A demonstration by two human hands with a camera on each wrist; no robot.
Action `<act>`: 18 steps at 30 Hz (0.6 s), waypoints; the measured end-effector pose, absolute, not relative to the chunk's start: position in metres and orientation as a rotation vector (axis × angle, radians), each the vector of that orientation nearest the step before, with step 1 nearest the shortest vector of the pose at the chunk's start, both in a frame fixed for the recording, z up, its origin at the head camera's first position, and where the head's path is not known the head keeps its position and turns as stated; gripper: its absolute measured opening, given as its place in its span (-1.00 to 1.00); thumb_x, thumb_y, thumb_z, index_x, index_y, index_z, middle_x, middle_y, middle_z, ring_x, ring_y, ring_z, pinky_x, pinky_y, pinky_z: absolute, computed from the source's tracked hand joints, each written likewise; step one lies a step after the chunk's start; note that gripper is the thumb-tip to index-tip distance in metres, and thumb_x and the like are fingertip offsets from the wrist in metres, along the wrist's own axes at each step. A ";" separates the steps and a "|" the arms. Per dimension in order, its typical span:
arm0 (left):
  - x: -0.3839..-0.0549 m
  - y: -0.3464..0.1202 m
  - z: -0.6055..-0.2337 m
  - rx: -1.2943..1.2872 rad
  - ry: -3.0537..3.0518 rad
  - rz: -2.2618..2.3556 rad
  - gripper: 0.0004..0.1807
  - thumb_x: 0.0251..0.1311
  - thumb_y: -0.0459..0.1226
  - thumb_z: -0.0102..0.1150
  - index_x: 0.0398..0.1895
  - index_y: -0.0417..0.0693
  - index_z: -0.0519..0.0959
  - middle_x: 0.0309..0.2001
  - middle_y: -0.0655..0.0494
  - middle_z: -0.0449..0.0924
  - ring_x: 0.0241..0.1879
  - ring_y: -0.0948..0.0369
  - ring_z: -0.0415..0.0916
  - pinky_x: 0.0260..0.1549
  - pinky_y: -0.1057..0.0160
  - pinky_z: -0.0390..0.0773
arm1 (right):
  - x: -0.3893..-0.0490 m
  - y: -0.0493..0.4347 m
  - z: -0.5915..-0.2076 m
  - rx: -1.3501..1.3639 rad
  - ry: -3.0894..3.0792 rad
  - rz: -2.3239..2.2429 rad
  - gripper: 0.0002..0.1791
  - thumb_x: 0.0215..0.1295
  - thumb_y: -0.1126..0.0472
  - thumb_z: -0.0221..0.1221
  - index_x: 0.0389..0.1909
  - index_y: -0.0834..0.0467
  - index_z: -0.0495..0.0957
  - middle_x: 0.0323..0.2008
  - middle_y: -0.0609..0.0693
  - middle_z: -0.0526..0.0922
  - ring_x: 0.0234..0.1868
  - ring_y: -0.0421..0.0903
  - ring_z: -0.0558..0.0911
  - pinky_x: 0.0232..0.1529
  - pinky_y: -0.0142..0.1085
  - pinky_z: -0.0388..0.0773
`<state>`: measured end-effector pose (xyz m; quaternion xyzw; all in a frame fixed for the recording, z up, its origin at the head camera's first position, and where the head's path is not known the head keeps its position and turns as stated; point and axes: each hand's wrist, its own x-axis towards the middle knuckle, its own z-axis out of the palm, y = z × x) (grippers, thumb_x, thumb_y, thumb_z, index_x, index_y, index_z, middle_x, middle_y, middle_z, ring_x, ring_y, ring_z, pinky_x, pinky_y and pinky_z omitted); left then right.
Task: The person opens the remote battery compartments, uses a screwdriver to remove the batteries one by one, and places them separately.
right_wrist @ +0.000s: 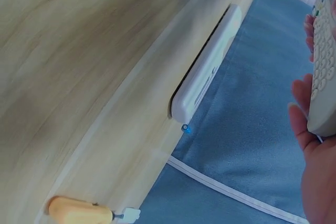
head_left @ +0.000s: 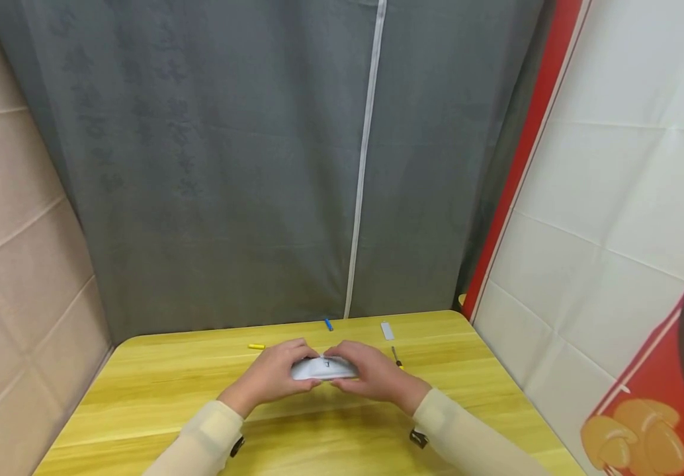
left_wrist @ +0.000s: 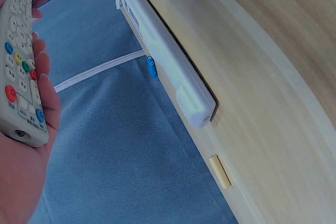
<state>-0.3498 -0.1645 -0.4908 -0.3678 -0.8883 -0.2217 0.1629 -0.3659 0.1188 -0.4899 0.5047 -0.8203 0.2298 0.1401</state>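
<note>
Both hands grip one white remote control [head_left: 312,370] between them, above the table. My left hand [head_left: 272,378] holds one end and my right hand [head_left: 378,377] the other, fingers along the far side and thumbs on the near side. In the left wrist view the remote's coloured buttons [left_wrist: 21,66] show beside the curled fingers. The right wrist view catches its rows of pale keys [right_wrist: 323,72]. A long white casing [left_wrist: 168,56] with a slot in its side lies on the table below; in the head view I cannot tell it apart behind the hands.
Beyond the hands lie a yellow battery-like cylinder [head_left: 256,346], a blue battery [head_left: 329,324] and a flat whitish cover [head_left: 387,330]. A screwdriver [head_left: 398,361] with a yellow and black handle is right of them. A grey curtain [head_left: 229,198] hangs behind the wooden table [head_left: 139,383].
</note>
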 end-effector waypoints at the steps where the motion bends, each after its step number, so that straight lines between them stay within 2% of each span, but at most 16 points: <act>1: -0.350 -0.165 -0.491 -1.051 -2.535 -0.635 -0.63 0.24 0.05 0.61 0.05 0.24 0.77 -0.12 0.47 0.61 -0.25 0.42 0.49 -0.29 0.36 0.52 | -0.366 0.119 -0.490 1.480 -2.344 0.649 -0.50 0.49 0.03 0.44 0.35 0.07 0.60 0.12 -0.12 0.72 0.06 -0.24 0.66 0.16 -0.29 0.63; 7: -0.349 -0.168 -0.492 -1.077 -2.533 -0.655 -0.62 0.26 0.08 0.60 0.06 0.22 0.78 -0.12 0.47 0.61 -0.27 0.42 0.49 -0.32 0.37 0.51 | -0.365 0.123 -0.489 1.587 -2.296 0.550 -0.48 0.51 0.15 0.41 0.42 0.02 0.56 0.22 -0.09 0.68 0.16 -0.18 0.66 0.22 -0.24 0.63; 18: -0.346 -0.169 -0.490 -1.098 -2.513 -0.687 -0.62 0.27 0.05 0.60 0.06 0.18 0.78 -0.13 0.45 0.62 -0.27 0.41 0.49 -0.32 0.38 0.52 | -0.364 0.124 -0.484 1.668 -2.308 0.504 -0.56 0.58 0.16 0.32 0.40 -0.05 0.57 0.26 -0.06 0.62 0.21 -0.15 0.64 0.26 -0.29 0.59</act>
